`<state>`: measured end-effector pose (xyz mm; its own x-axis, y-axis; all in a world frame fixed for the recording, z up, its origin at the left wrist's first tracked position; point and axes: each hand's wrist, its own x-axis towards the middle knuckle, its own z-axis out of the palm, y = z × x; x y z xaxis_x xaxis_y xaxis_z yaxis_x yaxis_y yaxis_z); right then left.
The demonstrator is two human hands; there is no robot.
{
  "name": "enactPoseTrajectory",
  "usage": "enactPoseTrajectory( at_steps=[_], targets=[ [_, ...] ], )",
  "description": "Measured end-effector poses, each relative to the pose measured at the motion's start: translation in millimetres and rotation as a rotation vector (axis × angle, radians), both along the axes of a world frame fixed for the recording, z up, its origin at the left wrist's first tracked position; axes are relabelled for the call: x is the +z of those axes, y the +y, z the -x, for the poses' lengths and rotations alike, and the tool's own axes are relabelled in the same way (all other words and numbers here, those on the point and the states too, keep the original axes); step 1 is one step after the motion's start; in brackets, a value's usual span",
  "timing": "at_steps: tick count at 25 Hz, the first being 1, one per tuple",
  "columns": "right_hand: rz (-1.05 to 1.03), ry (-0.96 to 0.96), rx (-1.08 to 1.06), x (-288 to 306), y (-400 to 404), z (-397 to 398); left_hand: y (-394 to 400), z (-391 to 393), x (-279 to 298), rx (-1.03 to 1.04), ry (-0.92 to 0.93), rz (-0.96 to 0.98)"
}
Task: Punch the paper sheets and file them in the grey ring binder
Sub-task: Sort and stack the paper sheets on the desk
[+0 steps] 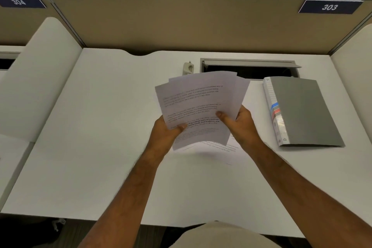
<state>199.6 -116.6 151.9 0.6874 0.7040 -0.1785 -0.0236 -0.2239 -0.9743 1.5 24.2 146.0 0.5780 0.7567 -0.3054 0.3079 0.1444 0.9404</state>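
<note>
White cubicle desk (100, 167), early stage: left hand (167, 129) and right hand (241, 125) both gripping fanned, unpunched-looking paper sheets (197, 102) above it, grey ring binder (302, 110) closed at right, no punch visible, punching and filing pending.
</note>
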Motion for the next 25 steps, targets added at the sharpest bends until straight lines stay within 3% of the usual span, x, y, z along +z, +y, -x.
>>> enactPoseTrajectory(
  at_steps=[17,25],
  targets=[
    [0.102,0.017,0.076,-33,-15,-3,-7,-19,-27,-0.051,0.087,0.017],
    [0.137,-0.025,0.006,-41,-18,-35,16,-25,-51,0.062,0.215,0.033]
  ],
)
